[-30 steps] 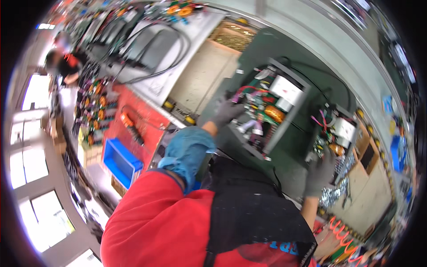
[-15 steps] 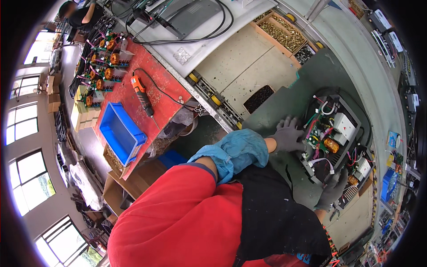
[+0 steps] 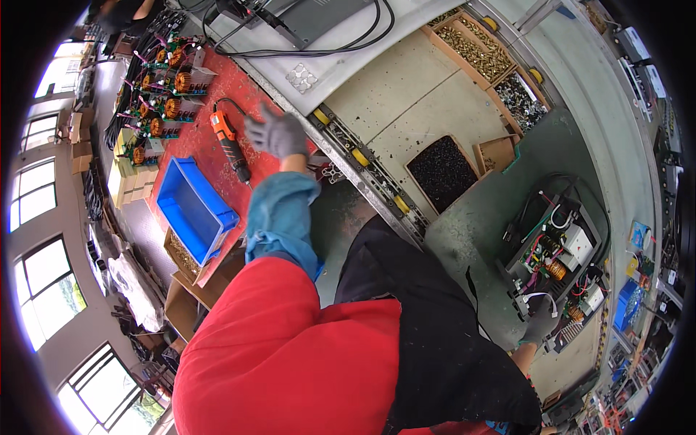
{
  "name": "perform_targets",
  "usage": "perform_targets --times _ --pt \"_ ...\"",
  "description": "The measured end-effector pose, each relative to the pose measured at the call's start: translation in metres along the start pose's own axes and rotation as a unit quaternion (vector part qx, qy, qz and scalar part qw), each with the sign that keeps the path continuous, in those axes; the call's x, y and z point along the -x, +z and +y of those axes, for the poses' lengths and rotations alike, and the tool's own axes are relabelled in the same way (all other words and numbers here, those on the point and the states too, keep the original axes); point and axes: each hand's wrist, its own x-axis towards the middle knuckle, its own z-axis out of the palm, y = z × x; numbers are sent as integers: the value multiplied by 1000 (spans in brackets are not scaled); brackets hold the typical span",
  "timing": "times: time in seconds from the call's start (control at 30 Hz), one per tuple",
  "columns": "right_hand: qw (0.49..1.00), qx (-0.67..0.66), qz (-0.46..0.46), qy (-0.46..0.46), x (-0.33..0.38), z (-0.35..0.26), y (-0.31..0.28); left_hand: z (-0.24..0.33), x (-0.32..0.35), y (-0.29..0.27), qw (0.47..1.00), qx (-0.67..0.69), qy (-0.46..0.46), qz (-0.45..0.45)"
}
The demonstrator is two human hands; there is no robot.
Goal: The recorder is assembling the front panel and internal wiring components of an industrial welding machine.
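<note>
My left hand (image 3: 275, 136), in a grey glove, is open with its fingers spread above the red table (image 3: 250, 105). Just left of it lies an orange and black electric screwdriver (image 3: 230, 147), apart from the fingers. At the right, a dark metal chassis (image 3: 519, 265) stands open, with a green circuit board, an orange copper coil (image 3: 555, 270), a white block (image 3: 577, 247) and coloured wires inside. My gloved right hand (image 3: 538, 324) is at the chassis's near edge, beside a white connector lead (image 3: 540, 296). Its fingers are partly hidden, so its grip is unclear.
A blue bin (image 3: 190, 210) sits on the red table beside several coil boards (image 3: 170, 109). Beyond the roller rail (image 3: 359, 156) are a tray of black screws (image 3: 442, 172) and wooden trays of brass-coloured parts (image 3: 475, 51). A second coil unit (image 3: 578, 312) adjoins the chassis.
My left hand has left the chassis side and swung far left over the red table, beside the screwdriver. The right hand stays at the chassis's near edge. The whole view has shifted slightly.
</note>
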Motion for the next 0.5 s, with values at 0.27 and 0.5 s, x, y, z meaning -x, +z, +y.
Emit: perform_targets --times 0.27,0.5 --pt "998 -51 -24 6 -16 34 -12 -133 -62 18 933 13 -203 -297" --pt "937 57 187 -290 24 -91 6 -123 -10 -68 716 534 -145 -425"
